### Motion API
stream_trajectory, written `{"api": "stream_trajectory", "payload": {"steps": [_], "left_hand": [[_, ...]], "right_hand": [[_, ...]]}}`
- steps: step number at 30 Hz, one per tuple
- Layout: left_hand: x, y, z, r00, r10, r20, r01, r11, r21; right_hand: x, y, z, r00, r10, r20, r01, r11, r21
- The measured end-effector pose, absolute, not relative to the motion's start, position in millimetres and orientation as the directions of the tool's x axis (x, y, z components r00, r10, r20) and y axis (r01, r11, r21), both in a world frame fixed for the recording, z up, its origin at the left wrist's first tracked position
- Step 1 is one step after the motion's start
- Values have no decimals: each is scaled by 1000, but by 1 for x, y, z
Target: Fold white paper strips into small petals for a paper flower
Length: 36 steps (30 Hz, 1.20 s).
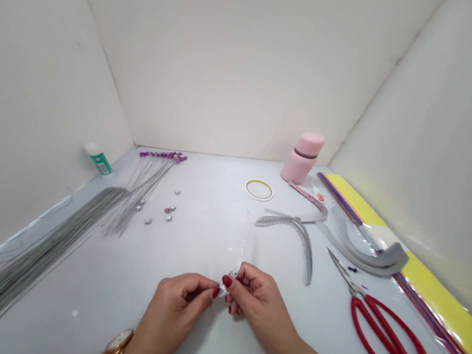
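Note:
My left hand [182, 305] and my right hand [257, 301] meet at the front middle of the table. Pinched between their fingertips is a small silvery-white folded piece of paper [223, 290], partly covered by the fingers. Both thumbs press on it from either side. To the left on the table lie several small silvery folded pieces [148, 221], one with a reddish mark. Curved silvery-grey paper strips [307, 250] rest beyond my right hand.
Red-handled scissors [389, 336] lie at right, beside yellow sheets [432, 289] in clear wrapping. A pink bottle [303, 158] and a tape ring [259, 190] stand farther back. Grey wires [28, 258], purple-tipped stems [163, 156] and a green-and-white tube [99, 159] occupy the left.

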State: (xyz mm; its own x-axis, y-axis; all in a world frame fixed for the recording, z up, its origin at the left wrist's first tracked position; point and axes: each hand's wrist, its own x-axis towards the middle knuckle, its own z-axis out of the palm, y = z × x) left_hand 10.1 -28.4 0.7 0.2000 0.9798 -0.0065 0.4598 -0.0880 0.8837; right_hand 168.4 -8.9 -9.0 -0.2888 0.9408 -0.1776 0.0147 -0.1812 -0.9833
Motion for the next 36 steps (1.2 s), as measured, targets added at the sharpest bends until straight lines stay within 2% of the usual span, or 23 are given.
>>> {"api": "stream_trajectory", "payload": {"steps": [5,8,11,14,17,19,23,26,31,36], "left_hand": [[9,-31,0,274,954,118,540,-254,803],[9,-32,3,303,945,123,550,-278,787],[11,-33,4,270,963,16,500,-155,852],[15,-30,3,239,957,-165,355,73,932],[18,-26,2,230,916,-329,175,294,940],[19,-25,1,212,909,-358,110,342,933],[19,-28,-1,211,936,-281,94,267,959],[19,-29,-2,261,920,-293,107,274,956],[20,-30,-4,326,901,-285,97,268,958],[20,-33,-2,255,954,-157,270,86,959]], "right_hand": [[168,-10,-8,-320,934,-161,34,-158,-987],[169,-9,-9,-331,933,-143,46,-135,-990],[170,-8,-10,-309,944,-115,73,-97,-993],[169,-7,-10,-262,962,-75,79,-56,-995],[167,-7,-9,-217,972,-86,12,-86,-996],[166,-7,-8,-231,965,-125,-27,-134,-991],[167,-9,-8,-327,933,-148,47,-140,-989],[168,-10,-9,-288,951,-108,114,-78,-990],[165,-11,-8,-220,969,-112,138,-83,-987],[162,-11,-1,-214,973,-83,144,-52,-988]]}}
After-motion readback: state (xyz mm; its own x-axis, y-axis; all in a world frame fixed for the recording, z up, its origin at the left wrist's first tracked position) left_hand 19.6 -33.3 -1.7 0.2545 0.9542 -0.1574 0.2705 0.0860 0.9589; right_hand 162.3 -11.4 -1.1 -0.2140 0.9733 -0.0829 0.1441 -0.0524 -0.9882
